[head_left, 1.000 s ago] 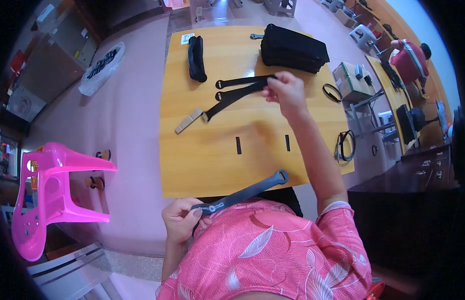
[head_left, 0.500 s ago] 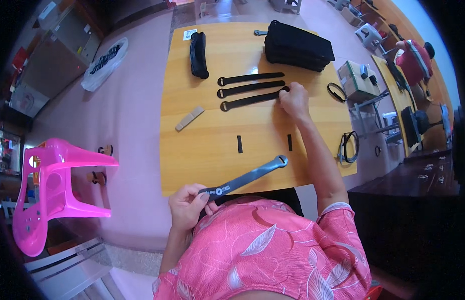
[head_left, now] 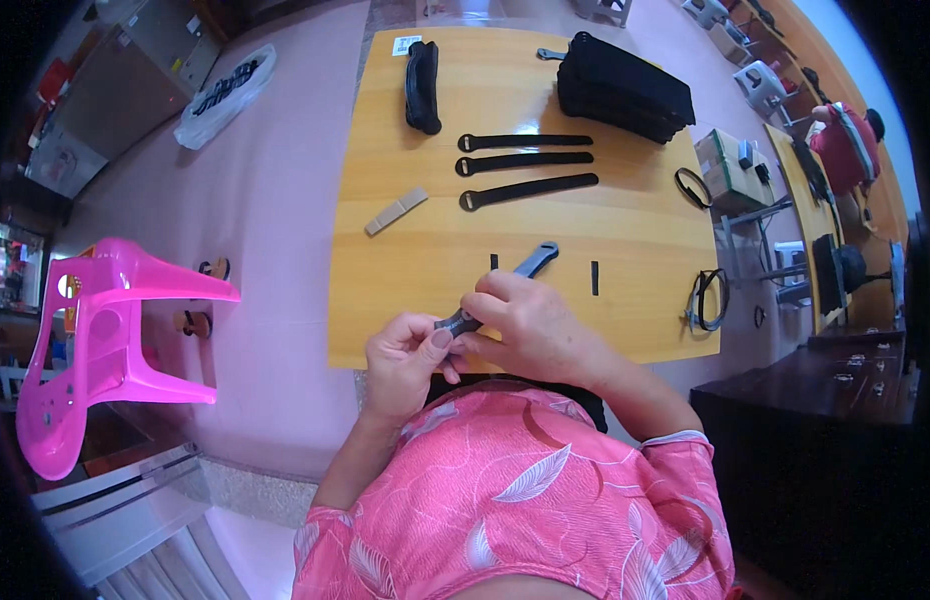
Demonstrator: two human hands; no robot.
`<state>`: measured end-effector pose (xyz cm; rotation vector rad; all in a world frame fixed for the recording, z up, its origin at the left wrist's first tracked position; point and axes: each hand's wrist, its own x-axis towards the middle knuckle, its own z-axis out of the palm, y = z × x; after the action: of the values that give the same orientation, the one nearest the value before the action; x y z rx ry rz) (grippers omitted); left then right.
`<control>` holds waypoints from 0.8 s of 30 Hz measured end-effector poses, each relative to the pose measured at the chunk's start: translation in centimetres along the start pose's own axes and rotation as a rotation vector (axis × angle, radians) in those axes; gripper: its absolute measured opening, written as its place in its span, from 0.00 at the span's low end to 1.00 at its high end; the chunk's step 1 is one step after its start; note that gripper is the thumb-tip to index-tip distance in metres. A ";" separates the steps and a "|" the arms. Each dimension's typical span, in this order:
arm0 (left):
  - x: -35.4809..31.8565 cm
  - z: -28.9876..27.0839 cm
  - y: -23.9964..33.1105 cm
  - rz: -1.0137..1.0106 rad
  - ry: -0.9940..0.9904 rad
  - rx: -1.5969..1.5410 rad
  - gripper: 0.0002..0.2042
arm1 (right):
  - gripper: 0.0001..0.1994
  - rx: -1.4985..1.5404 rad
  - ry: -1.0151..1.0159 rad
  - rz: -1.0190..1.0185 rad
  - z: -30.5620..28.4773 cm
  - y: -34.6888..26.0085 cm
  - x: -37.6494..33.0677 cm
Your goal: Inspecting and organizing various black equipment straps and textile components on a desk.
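Both hands [head_left: 485,335] pinch strap [head_left: 530,265]; near end hidden by fingers.

Three straps [head_left: 526,165] are laid side by side on the bench [head_left: 645,215], a bag [head_left: 625,88] behind them, a stool [head_left: 105,345] left on the floor [head_left: 270,180].

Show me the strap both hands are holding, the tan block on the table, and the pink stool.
strap [head_left: 533,261], head view, on its free end lying on the table.
tan block [head_left: 396,211], head view, on the middle of its top face.
pink stool [head_left: 100,330], head view, on its seat.
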<state>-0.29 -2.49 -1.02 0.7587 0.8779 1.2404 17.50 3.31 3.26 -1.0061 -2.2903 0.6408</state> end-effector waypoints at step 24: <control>1.1 2.8 2.5 -0.047 -0.119 0.080 0.20 | 0.10 -0.173 -0.051 -0.134 -2.4 -2.1 -0.4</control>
<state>1.11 -1.06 2.34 0.8621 0.8468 1.1125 18.22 2.17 6.14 -0.9126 -2.4671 0.4239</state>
